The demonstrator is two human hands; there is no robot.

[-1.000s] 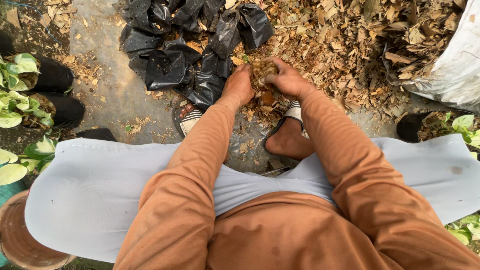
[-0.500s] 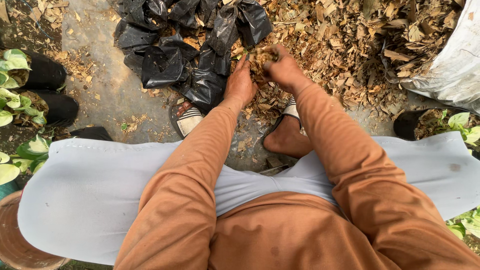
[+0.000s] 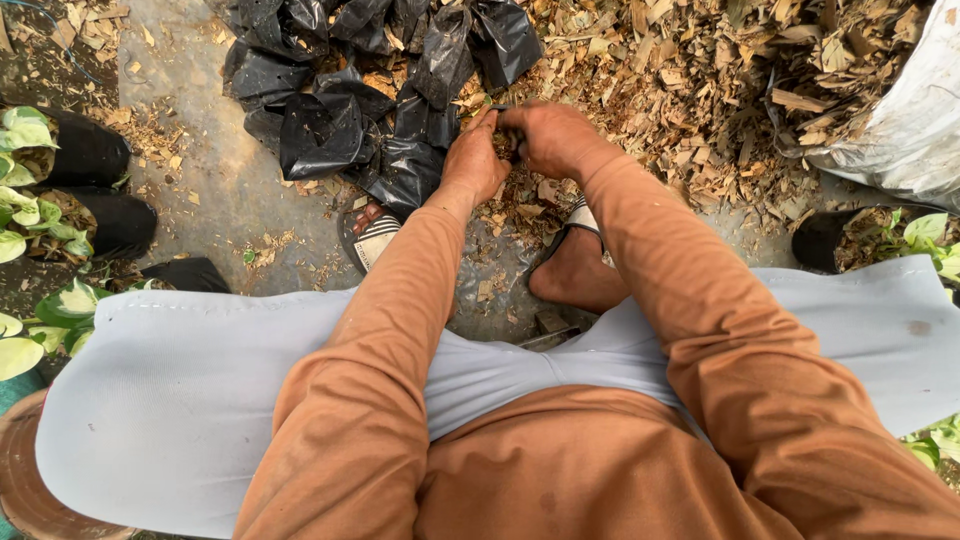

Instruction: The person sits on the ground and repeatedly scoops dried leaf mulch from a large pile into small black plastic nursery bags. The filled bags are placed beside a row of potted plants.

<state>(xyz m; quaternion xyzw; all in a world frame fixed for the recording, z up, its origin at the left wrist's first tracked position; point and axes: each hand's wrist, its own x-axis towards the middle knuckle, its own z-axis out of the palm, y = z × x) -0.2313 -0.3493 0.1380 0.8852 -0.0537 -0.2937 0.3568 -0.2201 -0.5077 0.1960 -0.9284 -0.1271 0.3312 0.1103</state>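
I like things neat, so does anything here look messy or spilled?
Yes. Dry leaf bits are scattered loose over the ground, reaching the feet. The black plastic bags lie crumpled in a heap, not stacked. The left hand and right hand meet at the edge of the litter.

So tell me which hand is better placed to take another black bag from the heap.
Probably the left. The left hand lies right beside the black bags, nearly touching one, while the right hand sits farther off, over the dry leaf litter.
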